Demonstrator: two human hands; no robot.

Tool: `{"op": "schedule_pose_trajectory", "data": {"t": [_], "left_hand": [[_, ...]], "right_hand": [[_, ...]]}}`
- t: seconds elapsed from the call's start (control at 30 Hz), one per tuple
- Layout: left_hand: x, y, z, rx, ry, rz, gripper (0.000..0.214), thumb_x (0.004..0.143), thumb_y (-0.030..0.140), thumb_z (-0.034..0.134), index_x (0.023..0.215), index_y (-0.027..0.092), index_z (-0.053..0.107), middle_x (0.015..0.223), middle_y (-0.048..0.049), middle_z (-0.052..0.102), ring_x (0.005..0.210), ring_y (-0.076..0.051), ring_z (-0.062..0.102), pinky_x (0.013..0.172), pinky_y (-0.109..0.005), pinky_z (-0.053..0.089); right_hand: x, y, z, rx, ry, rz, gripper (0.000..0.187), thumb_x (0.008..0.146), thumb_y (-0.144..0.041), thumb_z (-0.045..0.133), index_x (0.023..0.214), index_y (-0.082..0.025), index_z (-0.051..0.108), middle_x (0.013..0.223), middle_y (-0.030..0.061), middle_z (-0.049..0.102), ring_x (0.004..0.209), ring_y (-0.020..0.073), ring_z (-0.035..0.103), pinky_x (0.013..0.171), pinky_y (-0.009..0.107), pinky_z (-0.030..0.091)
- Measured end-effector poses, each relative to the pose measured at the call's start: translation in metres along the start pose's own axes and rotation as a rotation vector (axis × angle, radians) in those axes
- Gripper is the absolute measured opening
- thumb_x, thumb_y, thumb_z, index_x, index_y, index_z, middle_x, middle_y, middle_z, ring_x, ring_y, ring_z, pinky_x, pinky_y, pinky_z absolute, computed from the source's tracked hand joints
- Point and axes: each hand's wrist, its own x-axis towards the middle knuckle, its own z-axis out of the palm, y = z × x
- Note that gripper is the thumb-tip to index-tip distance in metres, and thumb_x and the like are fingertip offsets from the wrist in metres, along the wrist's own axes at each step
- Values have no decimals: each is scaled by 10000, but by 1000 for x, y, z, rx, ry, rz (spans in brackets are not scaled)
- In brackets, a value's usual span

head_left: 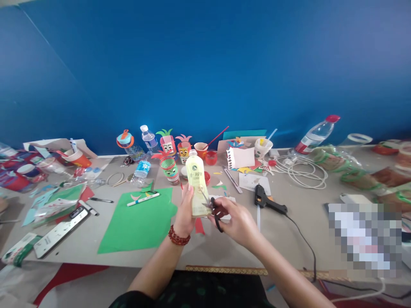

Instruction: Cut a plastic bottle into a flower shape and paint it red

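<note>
Above grey table (86,246), left hand (184,214) grip closed round upright pale-yellow bottle (195,175), right hand (236,220) grip closed on scissors (215,211)

Yellow bottle (195,179) label blurred; water bottle (142,167) label unreadable; no legible text.

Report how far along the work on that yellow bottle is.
Done: three decorated figures stand behind. In hand: the left hand holds the yellow bottle upright, and the right hand sets scissors against its side. Left: the bottle looks whole, cap on, no cut visible; the glue gun lies aside.
</note>
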Motion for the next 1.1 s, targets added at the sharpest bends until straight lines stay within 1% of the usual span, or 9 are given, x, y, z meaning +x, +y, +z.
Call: {"op": "schedule_pose_trajectory", "data": {"t": [0.13,0.27,0.47,0.6,0.7,0.8,0.87,1.0,1.1], "left_hand": [[-3,3,3,42,-16,21,408,866,461,678,1196,223,655,1206,-66,691,1191,-268,622,959,-345,534],[-3,3,4,80,-4,61,382,872,426,677,1193,220,672,1273,-73,672,1219,-255,601,962,-322,523],[-1,-2,6,59,-23,-20,429,847,481,697,1146,174,685,1125,-98,733,1040,-261,692,872,-331,566],[0,-5,3,-6,3,-51,436,820,456,738,1144,173,663,1036,-87,748,946,-241,726,804,-310,582],[-2,-4,-4,-78,-21,-130,530,830,498,717,1230,166,616,966,-88,754,825,-246,746,752,-354,600],[-2,0,-9,-150,-62,-168,524,877,530,647,1254,170,601,914,-78,756,754,-240,745,704,-361,604],[0,2,-10,-172,-94,-169,490,907,532,603,1231,165,612,901,-81,755,756,-237,744,691,-352,603],[3,4,-7,-182,-97,-174,489,911,520,601,1272,189,592,924,-78,754,788,-240,743,725,-371,604],[3,6,-3,-162,-87,-150,523,885,516,642,1290,190,582,962,-86,751,854,-262,743,785,-406,601]], "right_hand": [[5,-2,-9,40,-69,47,250,815,-301,670,1040,-217,602,858,31,746,694,175,732,667,262,534],[8,-6,-15,-21,-97,50,165,810,-285,647,956,-218,610,748,-4,721,646,165,711,622,237,489],[1,2,3,-151,-71,73,90,789,-252,622,874,-222,623,653,-11,707,574,165,666,567,231,430],[1,17,13,-316,-3,253,95,783,-253,628,872,-221,623,689,5,726,617,178,681,578,234,426],[7,31,0,-437,52,388,98,855,-311,594,835,-218,618,750,52,739,669,217,691,543,257,367],[13,46,-18,-624,-75,559,261,907,-459,566,790,-228,604,750,52,731,672,231,690,504,266,290],[14,54,-25,-695,-142,614,234,898,-437,593,813,-220,603,747,60,718,677,239,691,498,269,264],[16,67,-23,-707,-199,594,99,857,-252,645,925,-190,609,915,86,707,715,210,692,514,255,268],[20,74,-23,-644,-272,519,49,814,-203,676,823,-196,629,926,51,695,767,183,682,530,244,281]]}}
